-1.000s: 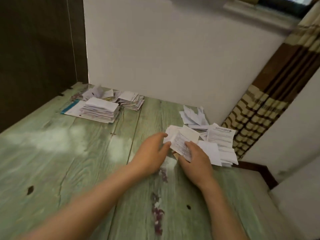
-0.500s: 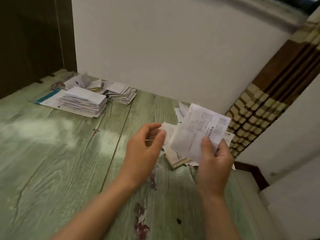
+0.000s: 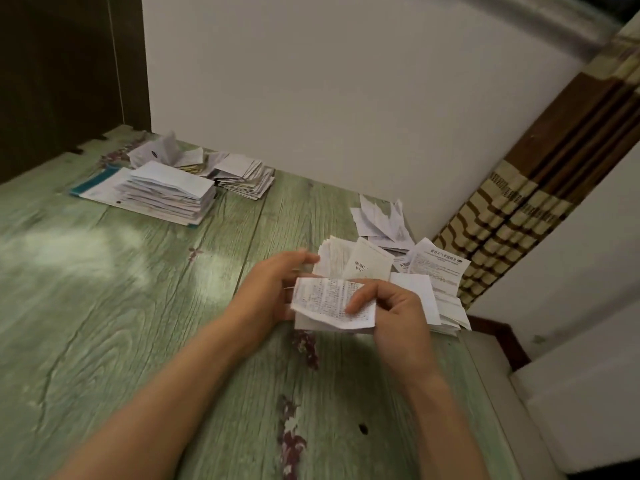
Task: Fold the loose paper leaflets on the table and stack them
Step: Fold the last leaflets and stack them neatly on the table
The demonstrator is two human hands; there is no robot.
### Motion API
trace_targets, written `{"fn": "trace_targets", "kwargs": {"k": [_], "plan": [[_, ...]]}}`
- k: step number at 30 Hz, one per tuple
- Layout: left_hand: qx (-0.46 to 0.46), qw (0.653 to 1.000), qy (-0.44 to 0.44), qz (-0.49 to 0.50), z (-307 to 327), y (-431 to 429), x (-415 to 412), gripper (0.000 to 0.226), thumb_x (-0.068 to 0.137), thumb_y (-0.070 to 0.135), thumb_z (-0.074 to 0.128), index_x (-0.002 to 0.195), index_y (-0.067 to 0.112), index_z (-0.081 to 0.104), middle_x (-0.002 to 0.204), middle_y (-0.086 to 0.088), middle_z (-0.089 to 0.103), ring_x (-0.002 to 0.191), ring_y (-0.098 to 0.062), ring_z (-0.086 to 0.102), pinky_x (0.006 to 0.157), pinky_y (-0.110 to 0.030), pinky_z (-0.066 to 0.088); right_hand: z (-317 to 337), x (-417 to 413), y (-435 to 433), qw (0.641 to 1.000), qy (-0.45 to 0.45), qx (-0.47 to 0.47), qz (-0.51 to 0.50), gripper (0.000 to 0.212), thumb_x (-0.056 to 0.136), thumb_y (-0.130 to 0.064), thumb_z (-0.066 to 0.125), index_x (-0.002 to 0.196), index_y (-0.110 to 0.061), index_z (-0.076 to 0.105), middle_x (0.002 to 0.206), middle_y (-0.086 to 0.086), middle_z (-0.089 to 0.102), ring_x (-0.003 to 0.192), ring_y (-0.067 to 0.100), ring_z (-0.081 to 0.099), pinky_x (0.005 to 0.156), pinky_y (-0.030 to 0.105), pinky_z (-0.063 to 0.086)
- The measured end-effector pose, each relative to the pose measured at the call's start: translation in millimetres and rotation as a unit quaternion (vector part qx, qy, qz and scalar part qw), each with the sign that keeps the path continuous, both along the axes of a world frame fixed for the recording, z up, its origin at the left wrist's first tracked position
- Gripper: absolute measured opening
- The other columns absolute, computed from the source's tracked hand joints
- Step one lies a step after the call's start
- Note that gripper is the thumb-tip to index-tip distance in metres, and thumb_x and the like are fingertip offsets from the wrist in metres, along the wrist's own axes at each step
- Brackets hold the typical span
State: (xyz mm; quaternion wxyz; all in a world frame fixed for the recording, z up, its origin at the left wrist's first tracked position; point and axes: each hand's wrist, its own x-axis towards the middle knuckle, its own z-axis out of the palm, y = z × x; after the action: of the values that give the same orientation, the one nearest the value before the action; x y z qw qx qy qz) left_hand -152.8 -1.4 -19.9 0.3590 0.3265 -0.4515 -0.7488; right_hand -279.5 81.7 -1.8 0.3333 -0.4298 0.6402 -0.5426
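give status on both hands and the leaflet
Left hand and right hand both hold the white printed paper leaflet, part folded, above the green wood-grain table. Nothing blocking.

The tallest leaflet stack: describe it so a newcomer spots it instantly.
Start at the green wooden table, far left corner. The tallest leaflet stack sits there on a teal-edged sheet, unlike the smaller stack to its right.

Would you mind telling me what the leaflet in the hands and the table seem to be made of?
Leaflet: thin matte printed paper; it creases and bows where the right hand pinches it.
Table: pale green wood-grain planks, sheen under the glare; flower print hints at laminate or printed cover, possibly painted wood.
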Motion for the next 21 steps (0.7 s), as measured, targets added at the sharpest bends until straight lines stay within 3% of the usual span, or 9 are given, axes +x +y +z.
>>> {"fn": "trace_targets", "kwargs": {"k": [2,4,7,10,13,15,17,21], "plan": [[-0.063,0.996,-0.070,0.002,-3.9,-2.4,3.5,0.007,0.085,0.014,0.063,0.086,0.017,0.070,0.085,-0.004,0.071,0.072,-0.013,0.067,0.058,-0.023,0.050,-1.2,2.0,-0.5,1.000,0.023,-0.010,0.010,0.033,0.089,0.009,0.051,0.071,-0.013,0.068,0.088,-0.011,0.068,0.089,0.008,0.064,0.063,0.020,0.055],[-0.093,0.990,-0.101,0.043,-6.2,-3.0,3.7,0.012,0.085,0.006,0.064,0.083,0.015,0.070,0.081,-0.002,0.071,0.070,-0.011,0.066,0.054,-0.017,0.049,-2.1,-5.3,-0.8,0.996,0.060,-0.045,-0.053,0.028,0.092,0.002,0.049,0.090,-0.018,0.069,0.094,-0.009,0.066,0.086,0.005,0.063,0.067,0.019,0.054],[0.002,0.990,-0.035,0.139,-5.0,-8.4,5.0,0.011,0.088,0.004,0.058,0.091,0.011,0.066,0.089,-0.006,0.067,0.074,-0.015,0.064,0.052,-0.017,0.052,-3.7,-21.2,-0.8,0.959,0.192,-0.088,-0.191,0.028,0.091,0.000,0.053,0.108,-0.021,0.060,0.105,-0.016,0.059,0.097,-0.001,0.055,0.087,0.020,0.049],[0.087,0.978,0.085,0.172,-4.5,-14.8,5.6,0.021,0.085,-0.004,0.058,0.101,0.009,0.063,0.095,-0.010,0.068,0.074,-0.015,0.066,0.054,-0.018,0.054,-11.4,-16.6,-3.6,0.969,0.226,0.014,-0.101,0.046,0.091,-0.022,0.061,0.133,-0.027,0.044,0.128,-0.014,0.046,0.112,-0.004,0.043,0.097,0.022,0.042],[0.120,0.971,0.136,0.156,-2.8,-13.7,4.7,0.027,0.083,-0.009,0.057,0.104,0.005,0.062,0.094,-0.012,0.071,0.074,-0.016,0.071,0.061,-0.021,0.058,-22.1,-10.8,-7.8,0.937,0.324,0.131,-0.028,0.076,0.085,-0.046,0.064,0.147,-0.028,0.024,0.148,-0.010,0.031,0.134,0.007,0.029,0.111,0.028,0.030],[0.128,0.972,0.133,0.149,-1.2,-12.1,3.6,0.015,0.085,-0.008,0.055,0.095,0.002,0.062,0.085,-0.010,0.072,0.068,-0.013,0.071,0.058,-0.019,0.057,-21.1,-9.9,-7.4,0.919,0.372,0.132,-0.023,0.061,0.089,-0.041,0.060,0.141,-0.021,0.035,0.140,-0.006,0.041,0.129,0.010,0.036,0.100,0.018,0.030],[0.124,0.974,0.121,0.147,0.9,-9.4,1.7,0.009,0.089,-0.005,0.053,0.088,0.001,0.059,0.075,-0.006,0.072,0.063,-0.011,0.070,0.055,-0.019,0.056,-19.4,-7.9,-4.8,0.913,0.390,0.120,-0.005,0.042,0.095,-0.027,0.053,0.134,-0.018,0.043,0.131,-0.002,0.049,0.120,0.012,0.043,0.093,0.017,0.032],[0.106,0.981,0.071,0.145,-0.7,-6.7,-2.8,0.008,0.094,-0.002,0.046,0.093,0.001,0.053,0.090,-0.013,0.067,0.078,-0.023,0.069,0.069,-0.030,0.059,-16.4,-8.0,-4.1,0.903,0.414,0.113,-0.010,0.043,0.096,-0.006,0.044,0.138,-0.015,0.043,0.136,0.003,0.051,0.123,0.015,0.046,0.101,0.023,0.036]]}}
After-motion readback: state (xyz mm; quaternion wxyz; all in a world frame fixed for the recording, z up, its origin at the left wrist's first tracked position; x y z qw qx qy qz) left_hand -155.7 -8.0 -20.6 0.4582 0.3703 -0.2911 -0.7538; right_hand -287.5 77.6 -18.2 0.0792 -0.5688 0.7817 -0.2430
